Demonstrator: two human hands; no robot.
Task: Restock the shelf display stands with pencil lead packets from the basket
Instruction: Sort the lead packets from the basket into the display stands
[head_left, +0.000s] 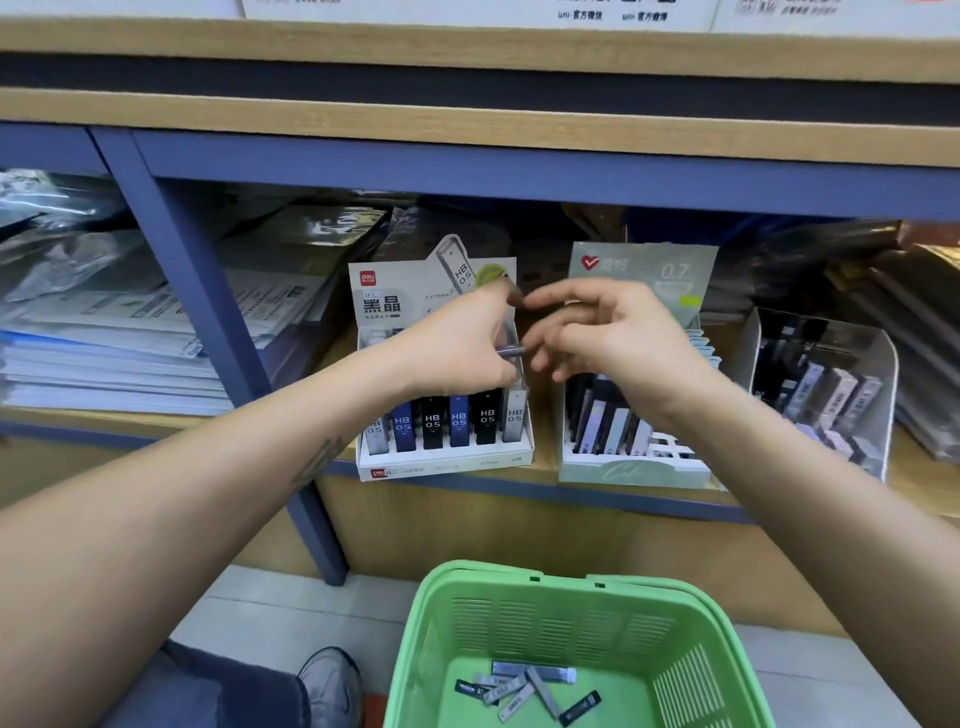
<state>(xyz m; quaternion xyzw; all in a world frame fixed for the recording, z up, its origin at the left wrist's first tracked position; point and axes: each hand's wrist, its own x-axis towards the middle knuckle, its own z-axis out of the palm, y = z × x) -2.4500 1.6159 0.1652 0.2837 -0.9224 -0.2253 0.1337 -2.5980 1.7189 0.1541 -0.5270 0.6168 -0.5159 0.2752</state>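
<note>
Two bare hands are raised in front of a wooden shelf with a blue frame, above the display stands. Left hand has fingers curled around a small grey lead packet, whose end projects from the fist toward the right; thumb is up near the white cardboard display stand printed HB 0.5. Right hand sits just beside the left, fingers spread and loosely bent, holding nothing, fingertips close to the packet end; contact cannot be told. White stand holds a near row of upright packets in grey, blue and black, all marked HB 0.5. To its right stands a pale green cardboard display stand marked 0.7, partly filled with dark and light packets. Further right, a clear plastic bin holds more packets, lying tilted. Left bay of the shelf holds stacked paper goods in plastic wrap. Near, on the floor, a green plastic basket contains several loose grey and black lead packets scattered on its bottom. A grey shoe shows at near left of the basket.
</note>
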